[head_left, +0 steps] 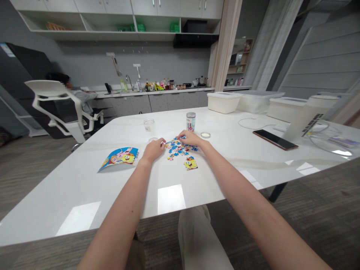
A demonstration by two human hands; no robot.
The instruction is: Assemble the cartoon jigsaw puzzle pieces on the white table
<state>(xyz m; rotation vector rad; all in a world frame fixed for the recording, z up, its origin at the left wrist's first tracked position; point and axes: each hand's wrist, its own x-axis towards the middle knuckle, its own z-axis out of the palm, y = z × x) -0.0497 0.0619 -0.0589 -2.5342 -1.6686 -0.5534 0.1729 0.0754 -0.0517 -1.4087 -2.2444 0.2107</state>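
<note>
A loose pile of small jigsaw puzzle pieces (180,149), mostly blue with some yellow and pink, lies on the white table (112,202). My left hand (153,150) rests at the pile's left edge, fingers curled and closed; what they hold, if anything, is too small to make out. Over the far side of the pile, my right hand (191,138) pinches a puzzle piece, its fingertips down among the others. Nearer to me is a joined section of puzzle (191,163) with a yellow cartoon face. Left of my left hand lies a curled picture sheet (119,157) with cartoon figures.
Behind the pile stand a printed can (190,122) and a clear jar (149,127), with a round lid (205,134) beside the can. To the right are a phone (274,139), a white bottle (308,118), cables and plastic boxes (224,103). A person sits near a white chair (67,108).
</note>
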